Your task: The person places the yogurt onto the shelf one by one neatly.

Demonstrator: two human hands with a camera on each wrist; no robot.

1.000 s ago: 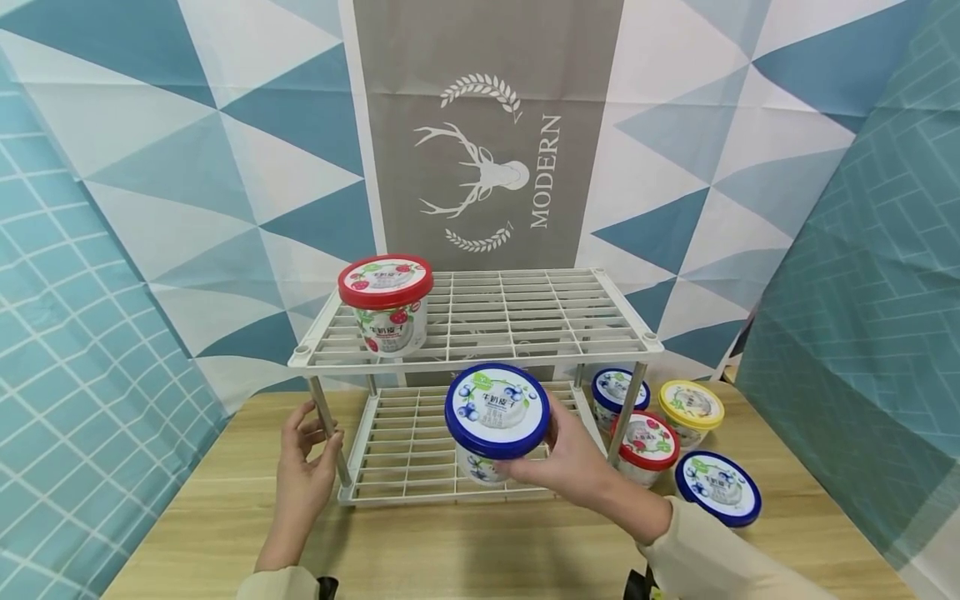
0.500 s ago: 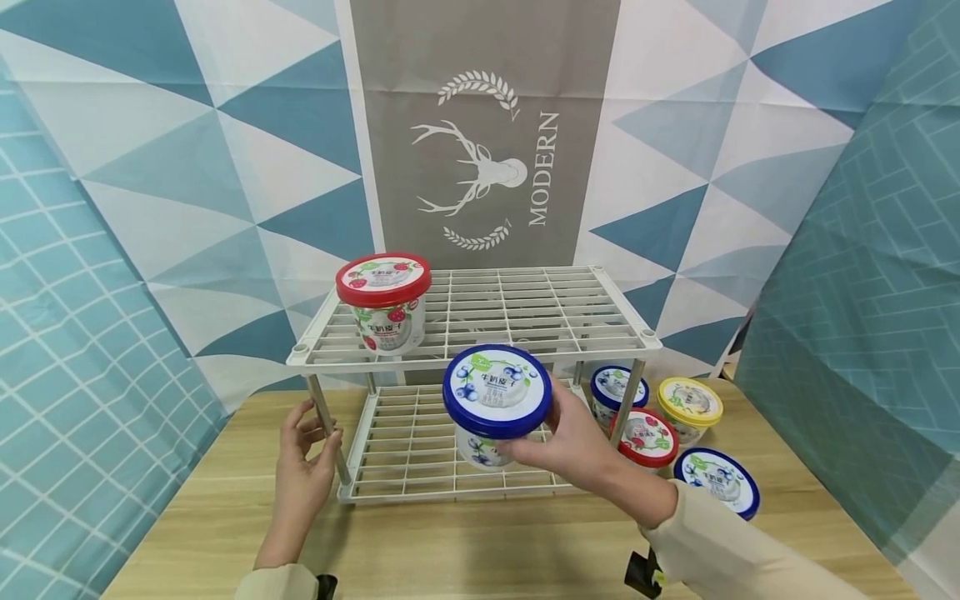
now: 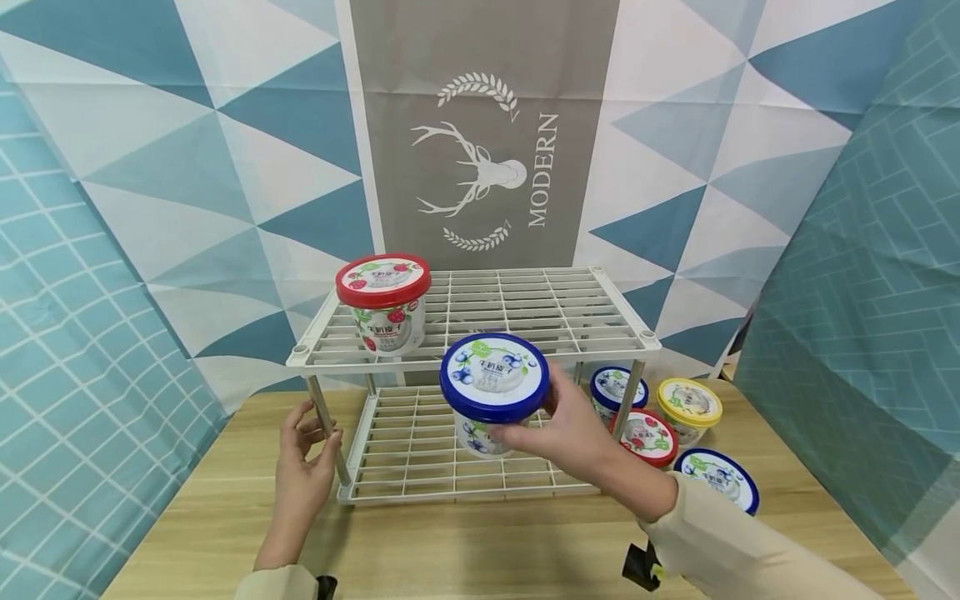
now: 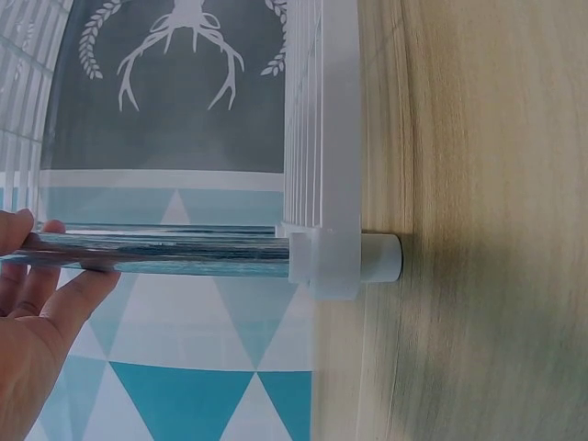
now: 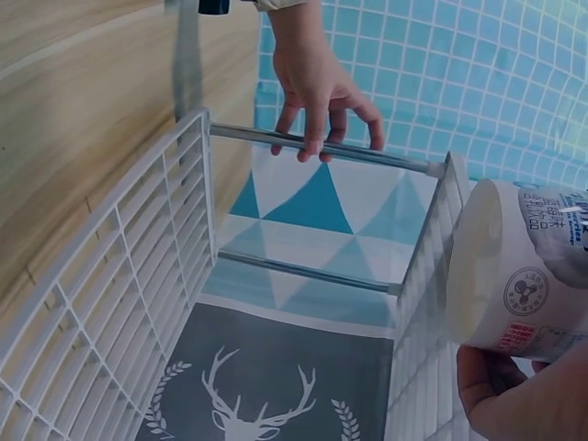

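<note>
My right hand [image 3: 573, 437] grips a blue-lidded tub with blueberry pictures [image 3: 491, 392] by its side, just under the lid. The tub hangs in the air before the front of a white two-tier rack [image 3: 517, 308], near the height of its upper shelf's front edge. In the right wrist view the tub [image 5: 537, 266] shows its pale base and printed side, with my fingers beneath. My left hand [image 3: 306, 471] holds the rack's front left metal post [image 3: 322, 408] with thumb and fingers; the left wrist view shows the fingers on this post [image 4: 184, 253]. A red-lidded tub [image 3: 384, 304] stands on the upper shelf's left end.
Right of the rack, on the wooden table [image 3: 420, 550], stand a blue-lidded tub [image 3: 618, 387], a yellow-lidded tub [image 3: 690, 404], a red-lidded tub [image 3: 648, 437] and a nearer blue-lidded tub [image 3: 716, 479]. The lower shelf [image 3: 405, 442] sits close above the table. Patterned cloth hangs behind.
My right hand has raised the blue-lidded tub from in front of the lower shelf to about the upper shelf's front edge. The left hand stays on the post.
</note>
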